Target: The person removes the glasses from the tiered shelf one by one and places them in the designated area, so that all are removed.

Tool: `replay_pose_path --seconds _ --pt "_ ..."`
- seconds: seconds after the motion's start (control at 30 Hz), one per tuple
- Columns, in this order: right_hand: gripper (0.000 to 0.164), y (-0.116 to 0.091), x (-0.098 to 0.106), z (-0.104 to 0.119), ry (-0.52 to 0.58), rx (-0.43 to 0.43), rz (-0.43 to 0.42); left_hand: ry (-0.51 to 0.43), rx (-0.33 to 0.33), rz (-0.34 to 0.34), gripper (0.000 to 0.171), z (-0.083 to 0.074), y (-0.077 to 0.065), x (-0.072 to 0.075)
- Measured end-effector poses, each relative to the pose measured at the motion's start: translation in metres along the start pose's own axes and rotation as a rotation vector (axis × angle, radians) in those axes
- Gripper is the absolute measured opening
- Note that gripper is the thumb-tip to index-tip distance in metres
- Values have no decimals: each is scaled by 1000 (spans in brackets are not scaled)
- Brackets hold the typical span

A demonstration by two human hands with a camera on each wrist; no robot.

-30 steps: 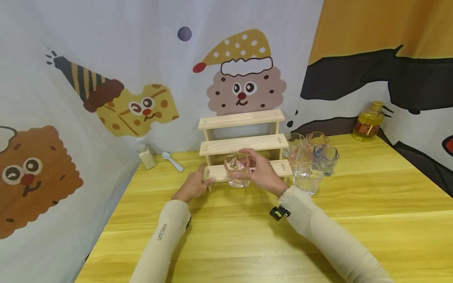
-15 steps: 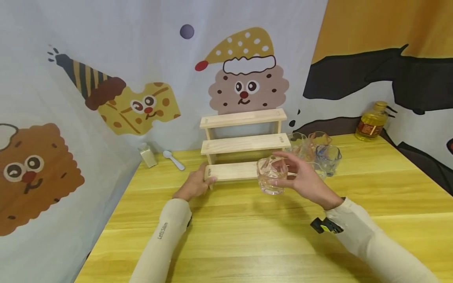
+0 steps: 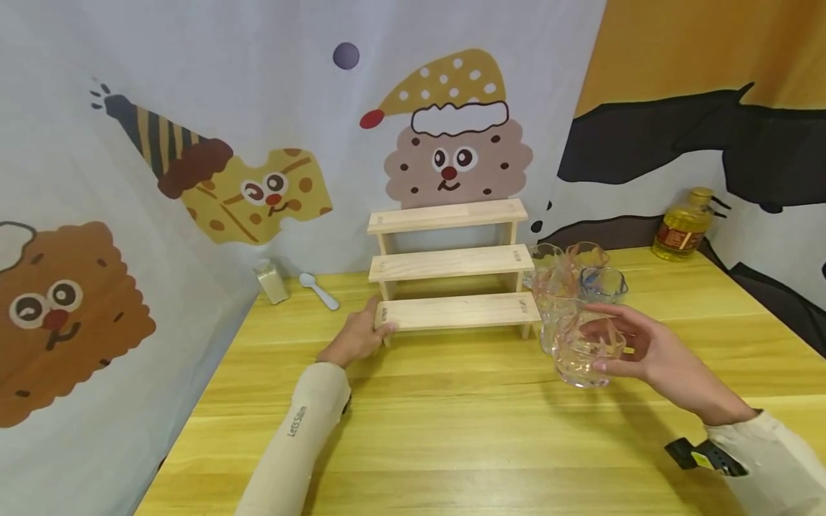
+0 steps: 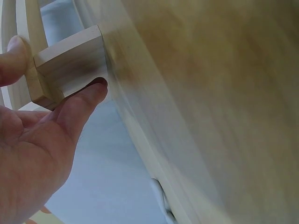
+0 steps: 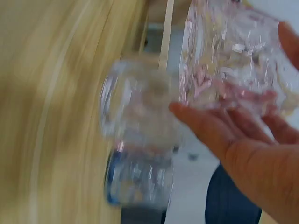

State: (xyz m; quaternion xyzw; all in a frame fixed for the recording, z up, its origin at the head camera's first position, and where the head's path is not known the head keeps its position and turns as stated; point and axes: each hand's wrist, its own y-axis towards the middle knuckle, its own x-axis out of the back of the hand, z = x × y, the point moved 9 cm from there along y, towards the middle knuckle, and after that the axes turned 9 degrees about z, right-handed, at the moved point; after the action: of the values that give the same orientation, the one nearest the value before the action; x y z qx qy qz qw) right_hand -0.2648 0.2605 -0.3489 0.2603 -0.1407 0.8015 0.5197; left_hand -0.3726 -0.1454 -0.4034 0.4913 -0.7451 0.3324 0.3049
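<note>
My left hand [image 3: 353, 335] grips the left end of the lowest step of a three-tier wooden display stand [image 3: 454, 313]. In the left wrist view, its thumb lies on the board and the fingers reach behind the stand's leg [image 4: 77, 63]. My right hand [image 3: 677, 369] holds a clear, pink-tinted drinking glass [image 3: 584, 358] above the table, right of the stand. In the right wrist view the thumb and fingers are around this glass [image 5: 229, 60]. Behind it stand several other glasses, among them a clear one [image 5: 140, 102] and a bluish one [image 3: 605, 285]; the held glass partly hides them.
An oil bottle [image 3: 682, 226] stands at the back right of the wooden table [image 3: 413, 430]. Left of the stand are a small pale jar [image 3: 272, 283] and a white spoon [image 3: 320, 292]. A printed curtain [image 3: 271, 86] hangs behind the table.
My right hand has carried the pink-tinted glass from in front of the lowest step to the right, near the other glasses. The left hand has kept its grip on the stand.
</note>
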Motion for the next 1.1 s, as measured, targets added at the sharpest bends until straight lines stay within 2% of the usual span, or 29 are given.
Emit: replay_pose_path --seconds 0.13,0.33,0.5,0.73,1.1 --pt "76 -16 20 -21 27 -7 29 -8 7 3 72 0 2 -2" --pt "77 -30 49 -52 -15 -9 -5 -1 3 2 72 0 3 -2" --pt "77 -29 66 -78 -78 -87 -55 -4 3 -1 71 -1 2 -1" --pt "75 -17 69 -102 -89 -190 -70 -2 -11 -10 70 -1 1 -2" --pt "74 2 62 -109 19 -143 -50 -1 -5 -6 72 -1 0 -1"
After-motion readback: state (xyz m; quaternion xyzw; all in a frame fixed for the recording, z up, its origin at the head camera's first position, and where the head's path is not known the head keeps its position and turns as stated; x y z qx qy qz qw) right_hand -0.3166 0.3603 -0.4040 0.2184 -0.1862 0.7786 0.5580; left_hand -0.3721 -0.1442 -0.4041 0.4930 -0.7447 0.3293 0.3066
